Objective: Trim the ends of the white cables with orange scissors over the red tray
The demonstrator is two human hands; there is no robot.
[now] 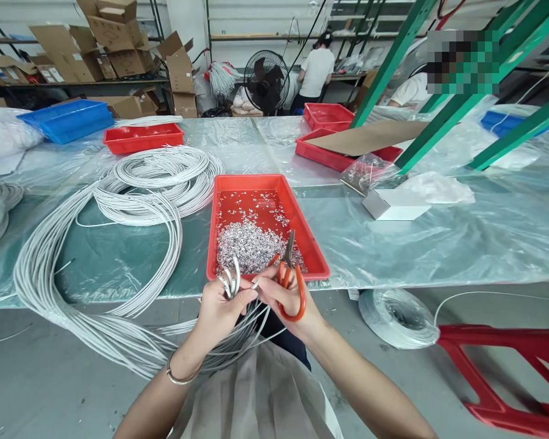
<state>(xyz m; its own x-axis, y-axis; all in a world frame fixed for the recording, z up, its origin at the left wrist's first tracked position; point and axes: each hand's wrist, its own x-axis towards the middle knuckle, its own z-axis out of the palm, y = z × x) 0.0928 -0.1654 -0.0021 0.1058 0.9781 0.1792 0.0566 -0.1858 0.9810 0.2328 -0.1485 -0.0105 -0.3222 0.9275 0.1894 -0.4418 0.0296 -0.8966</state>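
My left hand (222, 311) is closed around several white cables (236, 274), whose cut ends stick up past the fingers. Orange-handled scissors (290, 249) hang from my right hand (295, 308), blades pointing away from me. Thumb and fingertips of that hand also pinch at one cable end, close against the left thumb. Just beyond both hands, a red tray (319, 259) holds a heap of small shiny metal pieces (247, 244). From under my left hand the cable bundle (119, 341) runs over the table edge to the left.
Coiled white cables (165, 177) lie left of the tray. A white box (393, 204) and green metal posts (427, 116) stand to the right. Below are a clear coil (398, 317) and a red stool (498, 341). Two people are farther back, near a black fan (266, 82).
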